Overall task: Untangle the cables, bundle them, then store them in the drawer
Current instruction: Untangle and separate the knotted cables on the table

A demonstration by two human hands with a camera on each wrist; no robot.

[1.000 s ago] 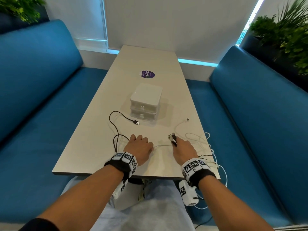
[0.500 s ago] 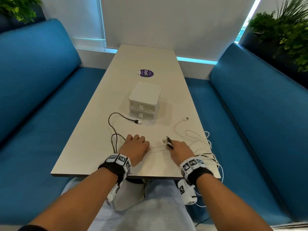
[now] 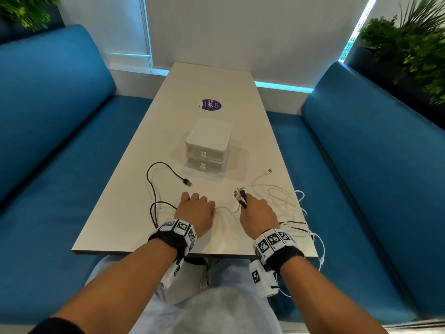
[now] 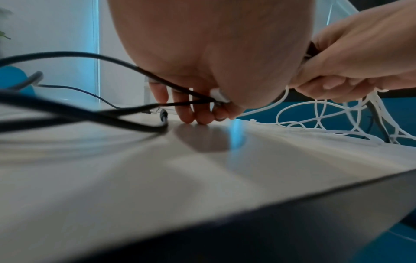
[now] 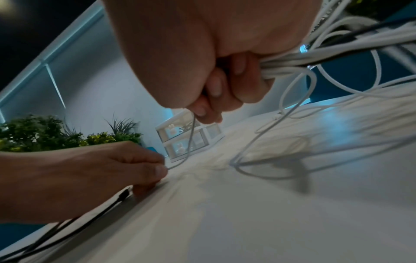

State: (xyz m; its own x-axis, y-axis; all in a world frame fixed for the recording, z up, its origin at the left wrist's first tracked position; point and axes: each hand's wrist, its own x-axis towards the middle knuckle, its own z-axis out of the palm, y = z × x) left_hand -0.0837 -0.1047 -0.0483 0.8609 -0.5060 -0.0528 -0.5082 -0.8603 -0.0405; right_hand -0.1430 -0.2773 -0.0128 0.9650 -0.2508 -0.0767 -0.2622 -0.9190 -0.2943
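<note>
Both hands work low over the near end of the long pale table (image 3: 134, 189). The right hand (image 3: 258, 214) is closed in a fist around a bunch of thin white cables (image 5: 299, 58) and at least one dark strand; several plug ends (image 3: 240, 195) stick out above its knuckles. The left hand (image 3: 196, 209) has its fingertips (image 4: 191, 117) down on the table and pinches a thin white strand together with a plug, while the black braided cable (image 3: 154, 186) also passes under its fingers.

The white cables lie in loose loops (image 3: 286, 201) at the right edge of the table, and some hang over the edge. The black cable curves to the left, with its plug free on the table, near the small white plastic two-drawer box (image 3: 208, 145). Both drawers look closed.

I judge these cables as very light, soft and a little springy, so loops will open again if they are released. They can slide easily on the smooth table. The plugs are the stiff parts; taking hold just behind a plug and drawing the cable slowly through the fingers seems the safest. A hard pull would probably tighten the knots.
</note>
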